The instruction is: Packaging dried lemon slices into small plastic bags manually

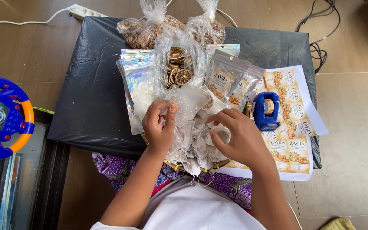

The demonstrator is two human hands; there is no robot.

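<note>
Nearest to me is the white shirt (196,211) at the bottom edge, with purple patterned cloth (120,168) across the lap just above it. From there my two bare forearms reach up to a heap of small white mesh pouches (192,142) piled in a shallow basket (173,165) at the near edge of the table (90,85), which is covered in black plastic sheet.

My left hand (160,123) is curled, thumb and fingertips pinching the left edge of one dotted white pouch (188,100) that stands lifted above the heap. My right hand (235,134) is also bent, its fingers pinching white fabric on the right side of the heap; I cannot tell whether that fabric belongs to the same pouch.

Just behind the lifted pouch stands a clear bag of dried citrus slices (179,68). A stack of shiny holographic zip pouches (135,81) lies to its left, and labelled clear zip pouches (228,81) lean to its right. Two knotted clear bags of brown dried pieces (143,32) sit at the far edge. A blue tape dispenser (265,111) stands just beside my right hand, on sheets of printed labels (292,123). Well off to the left, a blue and orange toy steering wheel (3,117) rests beside the table.
</note>
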